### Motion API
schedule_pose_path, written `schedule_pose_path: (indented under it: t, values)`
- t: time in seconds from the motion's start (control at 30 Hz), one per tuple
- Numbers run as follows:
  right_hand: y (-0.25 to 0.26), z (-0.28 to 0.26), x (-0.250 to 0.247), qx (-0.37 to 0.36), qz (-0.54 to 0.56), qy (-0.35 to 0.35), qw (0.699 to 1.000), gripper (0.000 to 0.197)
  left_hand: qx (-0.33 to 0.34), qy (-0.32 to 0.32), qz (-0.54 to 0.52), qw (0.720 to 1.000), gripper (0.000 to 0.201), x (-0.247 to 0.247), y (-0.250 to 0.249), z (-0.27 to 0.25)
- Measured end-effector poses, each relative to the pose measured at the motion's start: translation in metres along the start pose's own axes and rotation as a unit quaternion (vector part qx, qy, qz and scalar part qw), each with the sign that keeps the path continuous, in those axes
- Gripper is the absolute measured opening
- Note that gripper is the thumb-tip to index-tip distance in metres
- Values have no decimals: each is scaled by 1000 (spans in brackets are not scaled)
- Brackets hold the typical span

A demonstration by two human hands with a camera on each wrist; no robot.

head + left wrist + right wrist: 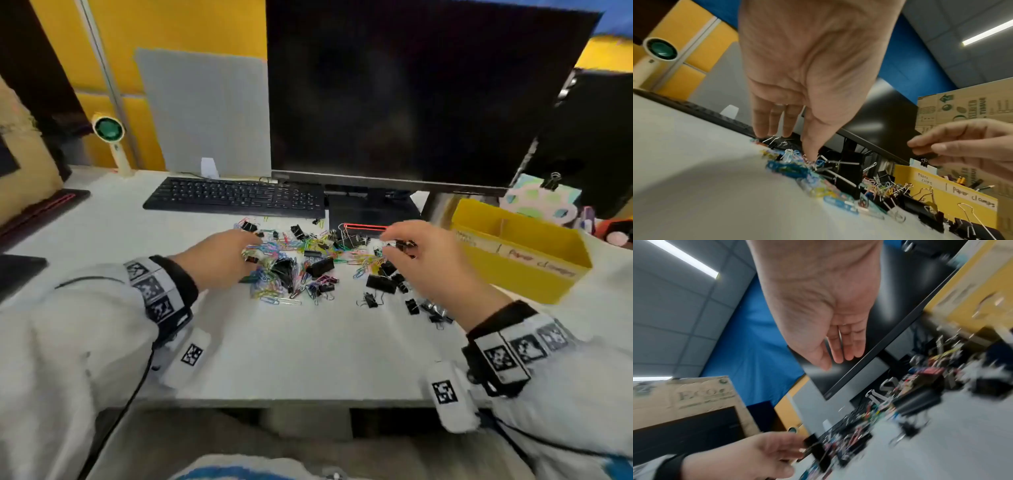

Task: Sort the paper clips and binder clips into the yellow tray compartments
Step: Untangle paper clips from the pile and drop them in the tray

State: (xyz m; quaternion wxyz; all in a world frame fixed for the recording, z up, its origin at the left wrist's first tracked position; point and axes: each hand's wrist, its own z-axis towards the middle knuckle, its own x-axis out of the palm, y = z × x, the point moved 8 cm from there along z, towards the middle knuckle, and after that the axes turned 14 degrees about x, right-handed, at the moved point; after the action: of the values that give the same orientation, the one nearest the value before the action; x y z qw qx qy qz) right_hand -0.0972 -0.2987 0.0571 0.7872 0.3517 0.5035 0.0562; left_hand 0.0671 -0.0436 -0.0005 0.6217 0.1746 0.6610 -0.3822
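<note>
A mixed pile lies mid-table: coloured paper clips (270, 250) (785, 167) to the left, black binder clips (380, 283) (920, 206) scattered to the right. The yellow tray (520, 270) (920, 188) stands right of the pile; a divider (501, 226) splits it, and its front label reads "paper clips" and "paper clamps". My left hand (251, 251) (791, 146) reaches down with straight fingers, the thumb tip touching the paper clips. My right hand (397, 241) (925, 147) (835, 363) hovers over the pile's right side and pinches a black binder clip (926, 155). The right wrist view is blurred and does not show that clip.
Behind the pile are a black keyboard (236, 197), a dark monitor (411, 96) and its stand base (373, 212). A small fan (109, 130) stands at the back left. A cardboard box (966, 110) and pens sit beyond the tray. The table's front edge (291, 401) is near me.
</note>
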Motion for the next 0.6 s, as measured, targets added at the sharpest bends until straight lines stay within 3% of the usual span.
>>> schedule_pose_path:
  t: [0.07,0.17,0.27,0.6]
  values:
    - [28,-12,25,-29,-13,42,999,20,10,39,4,999,65,8,-3,-7]
    - [70,-36,77,-83,-8,164,983,23,11,96,-12,995,74,23,-3,-19]
    - [90,-45,118,-89,-21,252,963,27,19,91,-2,996,73,25,-2,-22]
    - [102,-3,178,-86,-135,307,938,70,50,90,-18,994,56,23,7,10]
